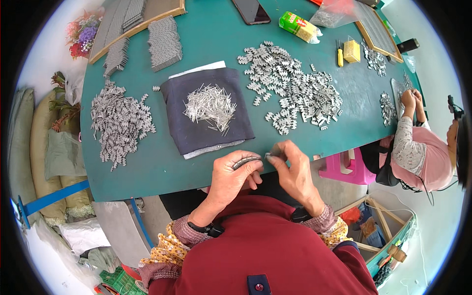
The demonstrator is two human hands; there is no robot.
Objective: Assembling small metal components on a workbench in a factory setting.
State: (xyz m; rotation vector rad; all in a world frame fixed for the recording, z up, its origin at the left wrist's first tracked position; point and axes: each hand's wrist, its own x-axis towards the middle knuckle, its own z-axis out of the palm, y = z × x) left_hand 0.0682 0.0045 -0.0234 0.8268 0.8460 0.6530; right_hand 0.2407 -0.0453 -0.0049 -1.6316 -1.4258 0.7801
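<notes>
At the table's front edge my left hand is closed around a short curved strip of grey metal links. Just to its right, my right hand pinches a small grey metal piece, too small to name surely. The two hands are close but apart. Beyond them a heap of thin silvery pins lies on a folded dark cloth. A pile of toothed grey metal links is on the left. Another spread of such links lies to the right.
Stacked grey link strips stand at the far left by a wooden-framed tray. A phone, a green-yellow carton and a yellow screwdriver lie farther back on the green table. Another person works at the right, by a pink stool.
</notes>
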